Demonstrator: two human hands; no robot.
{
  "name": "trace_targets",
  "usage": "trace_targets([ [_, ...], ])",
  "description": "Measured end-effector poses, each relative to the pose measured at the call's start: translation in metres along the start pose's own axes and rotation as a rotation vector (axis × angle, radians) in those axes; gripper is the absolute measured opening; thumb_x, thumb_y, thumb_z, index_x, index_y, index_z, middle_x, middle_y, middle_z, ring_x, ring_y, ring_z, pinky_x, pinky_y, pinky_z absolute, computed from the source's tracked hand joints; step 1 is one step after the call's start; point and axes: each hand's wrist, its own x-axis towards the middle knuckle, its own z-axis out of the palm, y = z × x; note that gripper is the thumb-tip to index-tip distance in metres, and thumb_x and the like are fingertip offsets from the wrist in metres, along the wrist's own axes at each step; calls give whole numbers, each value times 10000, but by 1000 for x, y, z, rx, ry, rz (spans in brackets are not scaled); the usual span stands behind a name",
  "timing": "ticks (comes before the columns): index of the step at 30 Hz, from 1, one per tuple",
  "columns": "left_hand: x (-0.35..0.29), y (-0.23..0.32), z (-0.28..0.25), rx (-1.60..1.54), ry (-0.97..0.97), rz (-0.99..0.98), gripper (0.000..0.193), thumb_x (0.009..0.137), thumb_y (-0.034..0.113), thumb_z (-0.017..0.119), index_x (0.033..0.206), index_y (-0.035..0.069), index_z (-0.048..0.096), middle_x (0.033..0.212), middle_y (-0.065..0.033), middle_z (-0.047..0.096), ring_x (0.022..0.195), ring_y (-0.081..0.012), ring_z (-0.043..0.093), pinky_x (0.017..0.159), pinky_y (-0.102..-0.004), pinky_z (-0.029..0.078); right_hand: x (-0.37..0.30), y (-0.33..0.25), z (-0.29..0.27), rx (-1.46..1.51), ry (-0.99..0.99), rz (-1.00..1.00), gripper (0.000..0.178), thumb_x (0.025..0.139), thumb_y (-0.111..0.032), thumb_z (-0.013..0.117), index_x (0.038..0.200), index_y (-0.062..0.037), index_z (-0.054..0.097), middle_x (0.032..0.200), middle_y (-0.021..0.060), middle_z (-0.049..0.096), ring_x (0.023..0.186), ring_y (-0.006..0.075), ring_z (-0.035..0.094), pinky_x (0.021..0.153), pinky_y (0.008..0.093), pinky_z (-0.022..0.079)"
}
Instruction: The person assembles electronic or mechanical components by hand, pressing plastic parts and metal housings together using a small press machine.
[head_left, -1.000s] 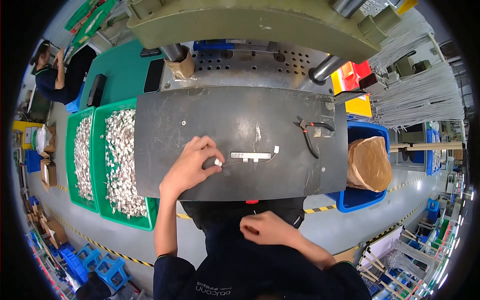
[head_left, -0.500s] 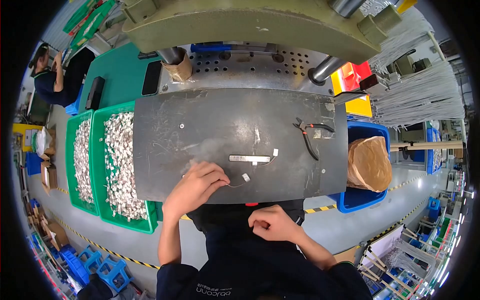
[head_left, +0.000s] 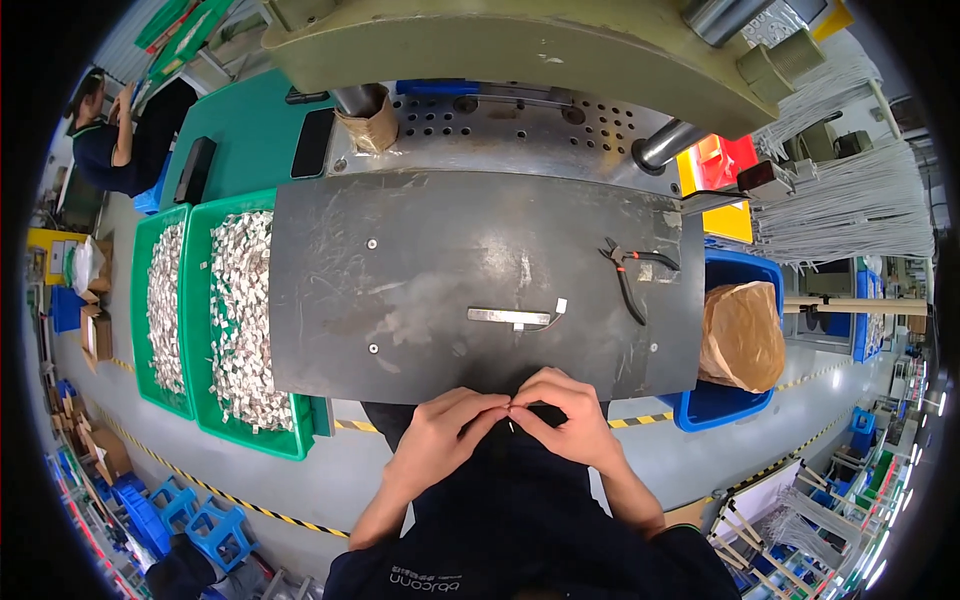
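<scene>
My left hand (head_left: 438,438) and my right hand (head_left: 572,420) meet fingertip to fingertip just off the near edge of the dark plate (head_left: 430,230). Both pinch a short thin wire piece (head_left: 511,426); only a pale bit of it shows below the fingers, the rest being hidden. Farther in on the plate lies a slim silvery bar (head_left: 508,315), with a thin wire and small white tags (head_left: 561,305) at its right end. To the right rest pliers (head_left: 632,280) with black and red handles, jaws toward the far left.
Two green trays (head_left: 202,330) of small whitish pieces stand at the left. A blue bin (head_left: 742,262) with a brown paper bag (head_left: 742,335) is at the right. Beyond the plate rises a green press frame (head_left: 520,60). A person (head_left: 110,150) sits far left.
My left hand has drawn back off the plate toward me, carrying the wire piece with its white end. My right hand has come up to meet it, fingers closing on it.
</scene>
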Motion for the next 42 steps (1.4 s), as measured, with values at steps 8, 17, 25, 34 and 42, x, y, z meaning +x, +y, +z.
trace_targets([
  [8, -1, -3, 11, -107, 0, -50, 115, 929, 4, 764, 1044, -3, 768, 933, -120, 776, 785, -255, 746, 698, -336, 583, -4, 3, -6, -39, 54, -65, 128, 818, 56, 823, 903, -2, 748, 855, 84, 709, 772, 236, 666, 735, 343, 513],
  [17, 0, -2, 15, -211, 14, -108, 101, 935, -22, 748, 1034, -16, 768, 922, -116, 786, 801, -213, 765, 722, -305, 587, -7, 4, -8, 36, 8, -66, 122, 799, 81, 787, 871, 0, 732, 847, 85, 699, 770, 239, 656, 725, 353, 506],
  [25, -2, -3, 7, -277, 50, -117, 97, 944, -23, 739, 1038, -23, 762, 928, -116, 788, 819, -215, 773, 750, -302, 595, -10, 3, -5, 181, -74, 28, 113, 810, 91, 764, 884, 12, 730, 853, 94, 704, 784, 238, 664, 713, 329, 522],
  [34, 10, 1, -8, -184, -18, -38, 118, 952, -12, 732, 1064, -4, 770, 954, -129, 778, 841, -238, 763, 747, -316, 583, -4, -4, -5, 175, -19, 120, 186, 852, 21, 820, 1018, 10, 736, 914, 97, 742, 859, 209, 707, 791, 318, 562],
  [42, 16, 3, 0, -149, -37, -77, 177, 959, -13, 717, 1135, 0, 716, 931, -128, 737, 818, -286, 732, 727, -376, 579, -8, 14, 5, 432, 35, 247, 164, 953, 38, 746, 1115, 36, 716, 1043, 118, 775, 962, 159, 729, 868, 300, 571],
])
